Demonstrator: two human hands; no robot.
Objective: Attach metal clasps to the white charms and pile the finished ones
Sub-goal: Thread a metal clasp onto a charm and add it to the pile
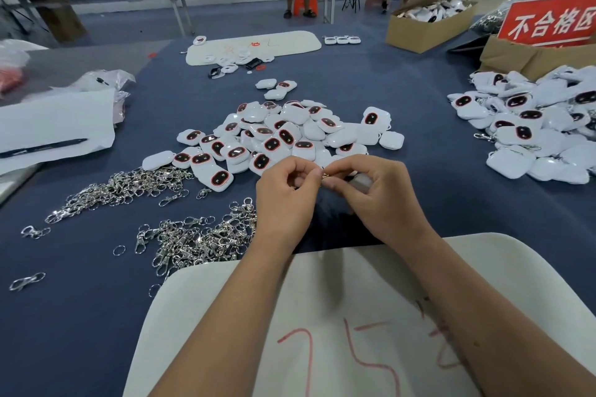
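My left hand (287,200) and my right hand (377,196) meet above the blue table, fingers curled. Between their fingertips they pinch a small metal clasp (325,175). A white charm (362,182) shows blurred under my right hand's fingers. Just beyond lies a heap of white charms with dark, red-rimmed ovals (277,135). A second pile of white charms (532,126), some with clasps on them, lies at the right. Loose silver clasps lie in two heaps on the left, one near (200,238) and one farther (119,187).
A white foam mat with red writing (354,316) lies under my forearms. White paper and plastic bags (54,126) sit at the left edge. Cardboard boxes (429,22) and a red sign (548,22) stand at the back right. Another white mat with parts (254,45) lies far ahead.
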